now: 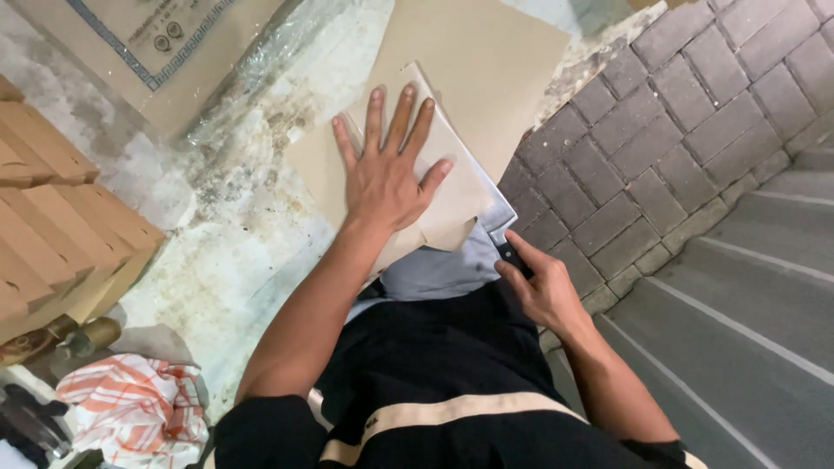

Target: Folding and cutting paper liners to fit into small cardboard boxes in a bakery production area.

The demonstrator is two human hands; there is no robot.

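Paper: a beige folded sheet [452,187] lies on the person's lap, over a larger tan sheet [486,69] that reaches toward the top of the view.
Left hand: the left hand [387,169] is fully open, fingers spread and flat, the palm pressing down on the folded sheet.
Right hand: the right hand [543,287] is closed around a dark handle [512,258] of a knife; a pale blade [495,221] goes under the right edge of the folded sheet, mostly hidden.
Edges: the right edge of the sheet ends just beside the blade; its lower corner hangs over the grey-blue trousers [434,269].
Open room: on the right, grey paving bricks [660,130] and a grey ramp with pale lines [747,321]; on the left, stained concrete floor [234,234].
Near things: stacked brown cardboard pieces [61,217] and an orange-white checked cloth [135,412] stay well apart at the left.
Arms: the left forearm stretches forward, nearly straight; the right arm is bent, wrist close to the body.
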